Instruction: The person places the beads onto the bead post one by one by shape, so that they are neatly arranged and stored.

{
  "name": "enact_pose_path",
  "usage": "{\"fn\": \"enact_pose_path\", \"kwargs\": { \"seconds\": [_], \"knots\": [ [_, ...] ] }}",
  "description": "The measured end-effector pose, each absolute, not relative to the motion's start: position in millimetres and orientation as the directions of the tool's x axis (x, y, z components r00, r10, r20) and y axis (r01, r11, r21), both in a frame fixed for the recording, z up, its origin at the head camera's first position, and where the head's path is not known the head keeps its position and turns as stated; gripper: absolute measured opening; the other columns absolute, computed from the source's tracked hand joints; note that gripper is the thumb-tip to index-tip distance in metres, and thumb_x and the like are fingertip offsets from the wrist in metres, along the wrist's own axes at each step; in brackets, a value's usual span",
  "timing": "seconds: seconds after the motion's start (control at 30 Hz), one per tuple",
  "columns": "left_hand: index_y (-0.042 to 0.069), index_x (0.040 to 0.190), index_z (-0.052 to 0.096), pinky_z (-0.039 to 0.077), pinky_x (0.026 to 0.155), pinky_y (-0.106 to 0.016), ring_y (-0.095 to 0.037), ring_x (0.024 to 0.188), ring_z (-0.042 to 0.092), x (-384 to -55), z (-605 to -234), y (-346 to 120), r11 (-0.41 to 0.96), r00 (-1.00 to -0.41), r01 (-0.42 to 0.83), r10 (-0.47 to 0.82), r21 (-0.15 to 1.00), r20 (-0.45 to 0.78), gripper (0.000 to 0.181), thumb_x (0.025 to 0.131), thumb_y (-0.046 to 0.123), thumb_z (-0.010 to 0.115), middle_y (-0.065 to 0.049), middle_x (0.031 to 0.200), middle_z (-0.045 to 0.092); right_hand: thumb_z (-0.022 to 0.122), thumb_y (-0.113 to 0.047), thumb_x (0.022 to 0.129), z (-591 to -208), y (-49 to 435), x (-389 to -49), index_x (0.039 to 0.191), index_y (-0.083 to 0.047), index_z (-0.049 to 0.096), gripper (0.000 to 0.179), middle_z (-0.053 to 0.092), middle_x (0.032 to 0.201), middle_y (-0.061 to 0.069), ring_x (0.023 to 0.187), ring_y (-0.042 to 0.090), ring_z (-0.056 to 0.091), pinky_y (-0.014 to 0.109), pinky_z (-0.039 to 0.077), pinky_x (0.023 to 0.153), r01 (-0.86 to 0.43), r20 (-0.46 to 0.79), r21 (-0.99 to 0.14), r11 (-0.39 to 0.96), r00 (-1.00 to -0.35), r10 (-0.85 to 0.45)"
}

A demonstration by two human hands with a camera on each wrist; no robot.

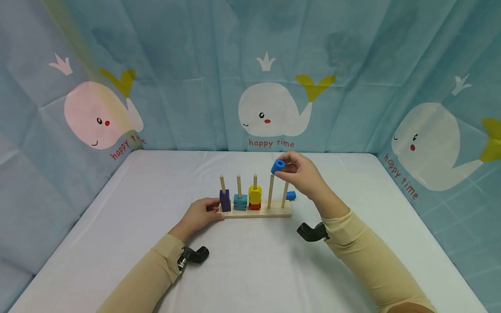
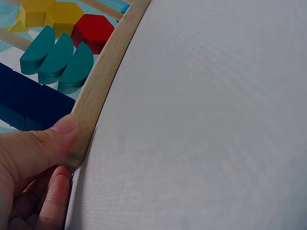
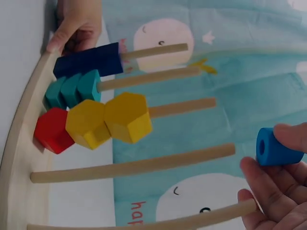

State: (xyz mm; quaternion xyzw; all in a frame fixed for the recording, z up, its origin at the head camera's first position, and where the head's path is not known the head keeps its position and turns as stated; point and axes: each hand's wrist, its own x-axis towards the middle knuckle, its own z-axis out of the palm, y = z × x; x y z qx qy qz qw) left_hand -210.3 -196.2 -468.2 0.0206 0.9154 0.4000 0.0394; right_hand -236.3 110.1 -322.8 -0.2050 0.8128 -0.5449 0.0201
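Observation:
A wooden peg board (image 1: 279,212) stands on the table with its pegs upright. My left hand (image 1: 200,214) grips its left end, the thumb (image 2: 64,130) lying on the base. Above the fourth peg (image 1: 270,193), my right hand (image 1: 305,174) pinches a blue block (image 3: 280,147) with a hole through it, between thumb and fingers. In the right wrist view the block is apart from that peg's tip. Dark blue blocks (image 1: 225,201) fill the first peg's lower part. Teal half-round blocks (image 1: 240,202) sit on the second; yellow hexagonal blocks (image 3: 108,120) lie over a red one (image 3: 54,130) on the third.
Another blue block (image 1: 291,195) lies on the table behind the board's right end. The fifth peg (image 1: 285,195) bears no block. A white cloth covers the table (image 1: 250,265), and a blue curtain (image 1: 188,108) with whale prints hangs around it.

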Motion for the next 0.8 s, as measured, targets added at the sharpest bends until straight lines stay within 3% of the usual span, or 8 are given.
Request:
{"fn": "enact_pose_path", "kwargs": {
  "seconds": [0.33, 0.67, 0.8],
  "knots": [
    [0.009, 0.125, 0.057, 0.045, 0.082, -0.036, -0.015, 0.093, 0.055, -210.9, -468.9, -196.6, 0.679, -0.996, 0.003, 0.069, 0.734, -0.060, 0.060, 0.072, 0.029, 0.077, -0.002, 0.105, 0.062, 0.067, -0.012, 0.084, -335.5, 102.4, -240.9, 0.103, -0.007, 0.058, 0.022, 0.060, 0.095, 0.008, 0.086, 0.022, 0.057, 0.033, 0.049, 0.079, -0.280, 0.125, -0.872, 0.402, -0.920, -0.370],
    [0.010, 0.125, 0.057, 0.045, 0.082, -0.036, -0.015, 0.092, 0.055, -211.1, -469.3, -196.4, 0.689, -0.996, 0.004, 0.067, 0.725, -0.058, 0.059, 0.073, 0.029, 0.077, -0.002, 0.104, 0.063, 0.069, -0.007, 0.081, -357.0, 101.3, -247.4, 0.114, -0.004, 0.052, 0.037, 0.055, 0.100, 0.013, 0.090, 0.024, 0.051, 0.029, 0.048, 0.078, -0.165, 0.036, -0.927, 0.338, -0.933, -0.357],
    [0.009, 0.125, 0.057, 0.045, 0.081, -0.036, -0.015, 0.091, 0.055, -210.7, -468.5, -195.9, 0.688, -0.996, 0.002, 0.065, 0.725, -0.060, 0.059, 0.073, 0.028, 0.077, -0.002, 0.103, 0.062, 0.070, -0.008, 0.080, -366.9, 102.9, -248.4, 0.111, -0.003, 0.052, 0.036, 0.056, 0.098, 0.011, 0.088, 0.023, 0.052, 0.028, 0.048, 0.078, -0.123, 0.003, -0.940, 0.319, -0.936, -0.352]
  ]
}}
